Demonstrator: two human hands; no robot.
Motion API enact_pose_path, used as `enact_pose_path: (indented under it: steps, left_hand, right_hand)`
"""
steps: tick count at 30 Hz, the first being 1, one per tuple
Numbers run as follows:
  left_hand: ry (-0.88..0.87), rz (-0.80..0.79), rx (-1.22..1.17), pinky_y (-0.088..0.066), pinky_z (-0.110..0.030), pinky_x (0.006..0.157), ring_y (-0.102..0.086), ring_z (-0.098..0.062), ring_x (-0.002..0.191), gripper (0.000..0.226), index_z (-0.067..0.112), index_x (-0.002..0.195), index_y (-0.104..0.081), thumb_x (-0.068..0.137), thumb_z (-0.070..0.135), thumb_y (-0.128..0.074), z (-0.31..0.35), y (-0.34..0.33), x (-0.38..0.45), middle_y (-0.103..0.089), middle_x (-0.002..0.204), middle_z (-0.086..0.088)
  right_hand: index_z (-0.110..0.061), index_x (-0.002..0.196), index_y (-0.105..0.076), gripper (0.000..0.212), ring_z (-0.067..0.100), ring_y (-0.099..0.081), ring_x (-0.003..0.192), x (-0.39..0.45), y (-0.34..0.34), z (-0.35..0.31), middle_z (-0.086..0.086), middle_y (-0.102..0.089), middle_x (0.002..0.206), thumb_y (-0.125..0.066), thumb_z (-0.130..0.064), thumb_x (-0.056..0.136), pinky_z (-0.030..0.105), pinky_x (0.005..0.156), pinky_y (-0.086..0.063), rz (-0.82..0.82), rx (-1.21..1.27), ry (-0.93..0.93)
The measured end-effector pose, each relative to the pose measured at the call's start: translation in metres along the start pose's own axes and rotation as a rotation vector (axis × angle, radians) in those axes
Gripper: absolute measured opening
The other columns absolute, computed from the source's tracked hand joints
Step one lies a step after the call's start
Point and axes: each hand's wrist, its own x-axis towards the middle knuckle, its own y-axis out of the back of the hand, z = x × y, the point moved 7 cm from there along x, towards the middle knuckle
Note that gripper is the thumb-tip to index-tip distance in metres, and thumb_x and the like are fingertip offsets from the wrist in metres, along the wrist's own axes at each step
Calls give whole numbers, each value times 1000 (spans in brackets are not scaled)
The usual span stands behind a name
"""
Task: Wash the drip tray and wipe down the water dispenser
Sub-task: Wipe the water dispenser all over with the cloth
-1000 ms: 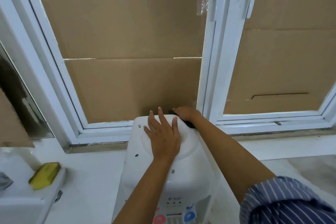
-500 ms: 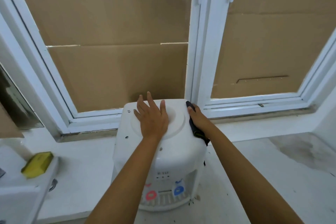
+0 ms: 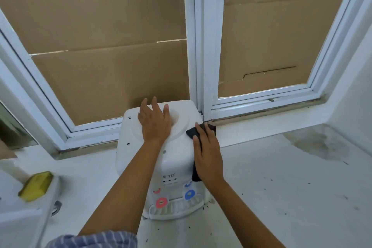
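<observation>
Leftmost, sink rim: a yellow sponge (image 3: 36,185) lies on the white sink's (image 3: 24,225) edge at the counter's left side, well apart from both hands.
Left hand: the left hand (image 3: 154,122) lies flat with fingers spread on the water dispenser's (image 3: 153,159) round top recess, holding nothing, only bracing the unit.
Dispenser: it stands upright near the counter's (image 3: 281,187) back edge, just in front of the cardboard-covered window frame (image 3: 199,66), red tap (image 3: 161,202) and blue tap (image 3: 189,194) facing the person.
Drip tray: the drip tray (image 3: 175,208) sits in place under the taps at the dispenser's foot.
Right hand: the right hand (image 3: 207,157) presses a dark cloth (image 3: 194,134) flat against the dispenser's upper right side, fingers nearly straight, cloth trapped under the palm, not clutched.
Risk, tipping: a hard sideways stroke could probably slide or rock the light unit if the bracing hand lifts.
Risk, cloth: pinned only by pressure, it may slip out over the rounded corner.
Risk, debris: dark specks on the counter around the base could get smeared onto the casing.
</observation>
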Motion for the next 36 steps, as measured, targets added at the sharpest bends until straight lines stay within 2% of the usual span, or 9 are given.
enact_pose_path:
  steps: [3, 7, 15, 18, 22, 25, 29, 33, 36]
  left_hand:
    - [-1, 1, -10, -21, -47, 118, -24, -31, 143, 55, 13, 147, -32, 101, 43, -30, 1, 1, 0, -22, 155, -15]
    - [2, 8, -19, -23, -49, 117, -25, -31, 143, 54, 14, 146, -34, 101, 43, -32, 0, 2, 2, -23, 154, -14]
    - [-16, 22, -67, -25, -49, 116, -28, -31, 141, 51, 13, 144, -38, 101, 40, -35, 0, 3, 1, -26, 152, -14]
    - [-43, 36, -78, -27, -49, 115, -30, -31, 140, 50, 14, 143, -40, 101, 40, -35, 2, 4, 0, -28, 151, -14]
    - [-107, 48, -82, -29, -46, 115, -31, -30, 139, 48, 13, 141, -43, 100, 39, -38, 6, 2, -1, -30, 149, -15]
    - [-143, 56, -74, -28, -46, 114, -31, -30, 139, 46, 13, 139, -45, 100, 37, -38, 8, 3, -3, -31, 148, -15]
    - [-116, 30, -73, -27, -47, 115, -30, -28, 139, 45, 16, 138, -45, 100, 39, -37, 5, 1, -1, -30, 148, -12]
    - [-96, 31, -70, -29, -46, 114, -33, -28, 137, 44, 17, 137, -47, 100, 40, -38, 1, 0, 1, -31, 147, -12]
    - [-89, 34, -72, -30, -46, 114, -35, -29, 135, 44, 17, 136, -47, 99, 40, -39, 1, -1, 1, -32, 145, -12]
  right_hand:
    - [-30, 150, -32, 47, 15, -15, 149, 42, -9, -6, -8, -22, 160, -30, -40, 104, 38, 119, -25, -167, -127, 82]
    - [-27, 153, -24, 50, 20, -10, 150, 90, -26, -4, -2, -14, 163, -25, -40, 105, 39, 122, -12, -392, -68, 53]
    - [-31, 152, -26, 54, 19, -31, 142, 83, -12, 16, -3, -32, 155, -29, -52, 102, 36, 116, -25, -442, 426, -259]
    - [-28, 146, -39, 56, 19, -45, 131, 46, -5, 31, -2, -48, 145, -35, -57, 98, 38, 115, -32, -364, 663, -432]
    - [-32, 133, -48, 41, 14, -55, 112, -3, -4, 44, -4, -59, 127, -34, -52, 100, 35, 106, -38, -149, 827, -551]
    - [-43, 133, -45, 34, 8, -53, 120, -20, -10, 39, -14, -55, 132, -33, -48, 102, 36, 107, -41, 88, 739, -363]
    - [-48, 122, -53, 27, 8, -60, 111, -12, -3, 14, -25, -61, 118, -36, -40, 102, 33, 95, -52, 374, 587, -108]
    - [-33, 127, -58, 35, 14, -60, 115, -12, -8, 26, -14, -64, 122, -34, -39, 102, 33, 97, -50, 423, 738, -121]
    - [-39, 116, -62, 32, 7, -62, 109, -24, -29, 64, -14, -69, 112, -34, -44, 102, 30, 95, -49, 394, 909, -367]
